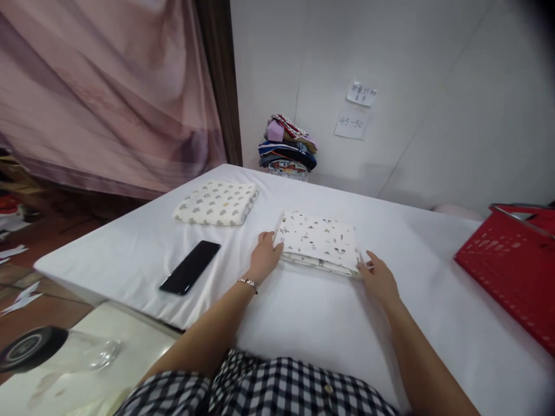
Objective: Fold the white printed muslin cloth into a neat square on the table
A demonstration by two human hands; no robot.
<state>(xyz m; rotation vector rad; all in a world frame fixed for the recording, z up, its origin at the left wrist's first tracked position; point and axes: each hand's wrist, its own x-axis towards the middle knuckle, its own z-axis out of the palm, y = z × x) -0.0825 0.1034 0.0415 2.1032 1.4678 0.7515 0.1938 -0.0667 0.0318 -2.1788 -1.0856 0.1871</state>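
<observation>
A folded white cloth (318, 238) with small dark and brown prints lies on the white-covered table in front of me. My left hand (265, 255) is closed at its left edge, thumb on the near left corner. At the near right corner, my right hand (380, 281) holds the cloth's edge between thumb and fingers. Farther left rests another folded cloth (214, 203), cream with grey mushroom-like prints. Between that cloth and the table's near edge lies a black phone (191, 267), screen up.
A red perforated basket (511, 266) stands on the right. Behind the table's far edge rises a stack of folded clothes (288, 144) against the wall. At lower left, a clear bottle (93, 351) with a black lid lies on a pale surface (143, 332). A pink curtain (108, 86) hangs left.
</observation>
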